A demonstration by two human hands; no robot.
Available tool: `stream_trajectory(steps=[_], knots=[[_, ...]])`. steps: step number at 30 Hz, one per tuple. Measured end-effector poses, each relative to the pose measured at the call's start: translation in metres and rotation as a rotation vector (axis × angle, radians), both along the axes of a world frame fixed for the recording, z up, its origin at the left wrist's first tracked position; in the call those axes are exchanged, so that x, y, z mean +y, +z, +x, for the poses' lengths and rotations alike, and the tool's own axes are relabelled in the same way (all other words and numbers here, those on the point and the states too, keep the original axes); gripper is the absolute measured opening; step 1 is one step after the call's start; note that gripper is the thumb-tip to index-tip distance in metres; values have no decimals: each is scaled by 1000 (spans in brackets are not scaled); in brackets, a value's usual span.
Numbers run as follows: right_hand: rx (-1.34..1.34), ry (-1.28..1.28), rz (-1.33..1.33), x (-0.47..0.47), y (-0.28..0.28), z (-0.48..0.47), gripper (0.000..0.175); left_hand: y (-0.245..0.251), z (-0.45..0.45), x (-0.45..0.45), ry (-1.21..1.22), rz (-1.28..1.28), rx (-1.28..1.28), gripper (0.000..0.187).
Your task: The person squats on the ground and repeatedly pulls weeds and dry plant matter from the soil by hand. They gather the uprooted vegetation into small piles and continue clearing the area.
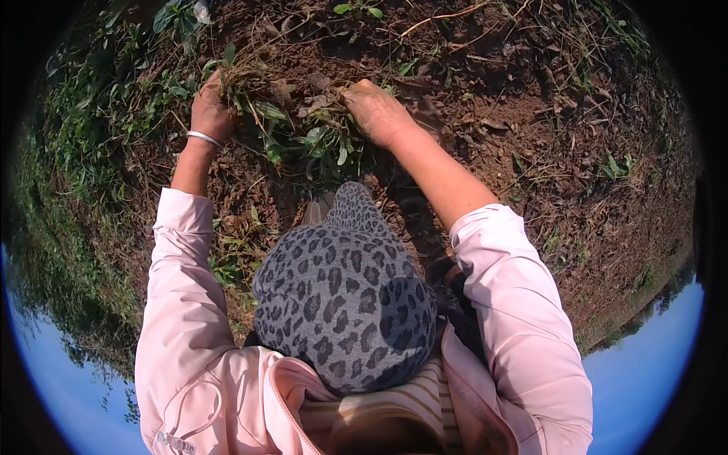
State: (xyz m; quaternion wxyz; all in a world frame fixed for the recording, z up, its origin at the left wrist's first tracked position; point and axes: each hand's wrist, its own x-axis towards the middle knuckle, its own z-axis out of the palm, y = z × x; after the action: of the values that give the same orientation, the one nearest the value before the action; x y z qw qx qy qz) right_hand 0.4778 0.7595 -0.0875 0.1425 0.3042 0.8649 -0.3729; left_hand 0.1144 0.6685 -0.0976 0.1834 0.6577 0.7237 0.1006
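Note:
My left hand (214,108), with a silver-coloured bangle (203,137) at its wrist, is closed on a clump of dry grass and roots (244,77) at the upper left. To its right, my right hand (372,111) is closed at the edge of a bunch of green leafy weeds (327,139). Its fingertips are partly hidden by the plants, and soil clings to the back of the hand. Leaves and dry stems lie between both hands, over reddish-brown soil (483,108).
Dense green plants (74,125) grow along the left side. Dry stems and leaf litter (603,136) cover the ground at the right. My knee in leopard-print cloth (341,296) is close below the hands.

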Motion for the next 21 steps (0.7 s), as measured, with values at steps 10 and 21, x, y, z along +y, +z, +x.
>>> stream_trajectory(steps=[10, 21], knots=[[-128, -417, -282, -22, 41, 50, 57, -52, -129, 28, 510, -390, 471, 69], [-641, -436, -22, -21, 104, 347, 45, -62, -141, 27, 267, -290, 19, 40]])
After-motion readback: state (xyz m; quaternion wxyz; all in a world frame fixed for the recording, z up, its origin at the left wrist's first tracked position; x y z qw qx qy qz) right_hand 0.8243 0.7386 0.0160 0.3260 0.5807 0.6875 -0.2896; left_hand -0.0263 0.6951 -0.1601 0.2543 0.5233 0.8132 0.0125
